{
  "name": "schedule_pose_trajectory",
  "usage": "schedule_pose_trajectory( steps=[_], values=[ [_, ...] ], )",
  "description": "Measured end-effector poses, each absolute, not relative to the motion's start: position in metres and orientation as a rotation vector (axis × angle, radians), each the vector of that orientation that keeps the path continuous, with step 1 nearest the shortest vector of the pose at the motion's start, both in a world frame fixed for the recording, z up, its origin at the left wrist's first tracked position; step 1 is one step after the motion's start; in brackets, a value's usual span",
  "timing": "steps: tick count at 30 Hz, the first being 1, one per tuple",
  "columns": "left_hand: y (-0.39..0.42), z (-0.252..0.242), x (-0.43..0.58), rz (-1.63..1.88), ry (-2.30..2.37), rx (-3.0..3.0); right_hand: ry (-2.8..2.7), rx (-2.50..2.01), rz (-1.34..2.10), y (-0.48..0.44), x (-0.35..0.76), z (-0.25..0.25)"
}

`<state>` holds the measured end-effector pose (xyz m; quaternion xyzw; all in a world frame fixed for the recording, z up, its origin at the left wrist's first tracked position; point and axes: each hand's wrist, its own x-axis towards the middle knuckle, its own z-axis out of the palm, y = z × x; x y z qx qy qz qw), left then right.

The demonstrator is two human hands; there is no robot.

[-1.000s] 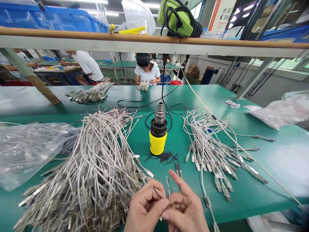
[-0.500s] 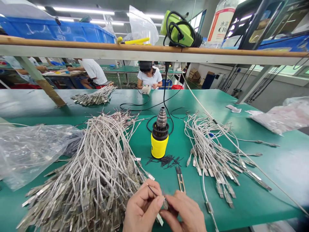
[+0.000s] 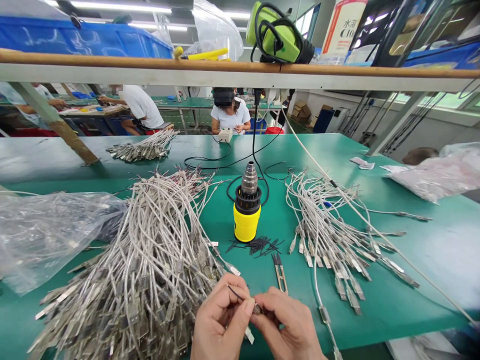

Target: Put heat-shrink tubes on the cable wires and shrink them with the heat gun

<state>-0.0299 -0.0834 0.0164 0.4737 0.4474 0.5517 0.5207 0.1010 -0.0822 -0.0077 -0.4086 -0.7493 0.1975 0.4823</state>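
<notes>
My left hand is closed in a pinch, a thin black tube sticking out between its thumb and forefinger. My right hand meets it fingertip to fingertip, closed on the wire end of a USB cable. Fingers hide most of that cable, and a metal plug shows below the hands. Just beyond them lie thread snips and a small heap of black tube pieces. A yellow heat gun stands nozzle up behind the heap.
A large pile of USB cables covers the left, with a smaller bunch at right. Clear plastic bags lie far left. A shelf crosses above the green table. A white cord slants down rightward. Co-workers sit beyond.
My right fingers have drawn in closer against the left fingertips, covering more of the cable end. The whole view has shifted slightly; a person's head now shows at far right.
</notes>
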Motion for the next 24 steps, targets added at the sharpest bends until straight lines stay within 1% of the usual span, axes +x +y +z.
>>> schedule_pose_trajectory(
  steps=[3, 6, 10, 13, 16, 20, 24],
  values=[
    [-0.082, 0.015, -0.03, 1.342, 1.103, 1.189, -1.792, -1.005, 0.547, -0.084, 0.099, -0.01],
    [-0.08, 0.014, -0.033, 1.339, 1.093, 1.213, -1.656, -1.064, 0.708, -0.085, 0.097, -0.011],
    [-0.078, 0.014, -0.04, 1.292, 1.043, 1.159, -1.372, -1.133, 1.069, -0.087, 0.092, -0.012],
    [-0.078, 0.013, -0.043, 1.331, 1.058, 1.052, -1.121, -1.153, 1.376, -0.089, 0.088, -0.014],
    [-0.077, 0.011, -0.044, 1.327, 1.074, 1.026, -0.933, -1.144, 1.553, -0.091, 0.086, -0.016],
    [-0.077, 0.008, -0.046, 1.309, 1.084, 0.999, -0.944, -1.156, 1.526, -0.092, 0.086, -0.019],
    [-0.077, 0.004, -0.047, 1.292, 1.076, 0.952, -1.157, -1.198, 1.335, -0.09, 0.09, -0.016]
  ],
)
